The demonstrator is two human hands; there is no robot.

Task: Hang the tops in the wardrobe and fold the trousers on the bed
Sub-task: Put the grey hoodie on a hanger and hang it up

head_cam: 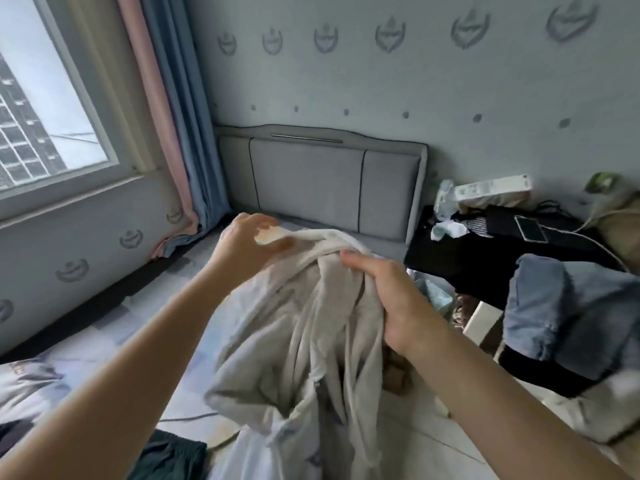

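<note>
Head view: both hands hold a pale, crumpled garment (311, 323) up over the bed (162, 299), its lower folds blurred and cut off. Left hand (246, 244) pinches the top edge; right hand (388, 306) grips bunched soft cloth.

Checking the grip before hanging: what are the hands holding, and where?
Both hold the pale grey garment at its top edge: left hand pinches it, right hand grips bunched cloth.

Daylight came from the window (52, 98) at left, flat and cool; the room was fairly dim, shadows soft. Window pane was blown out, near white. Motion blur smeared the left hand (247, 242) and the pale garment (311, 323). Wide-angle bending curved the edges; overall detail was soft.
</note>
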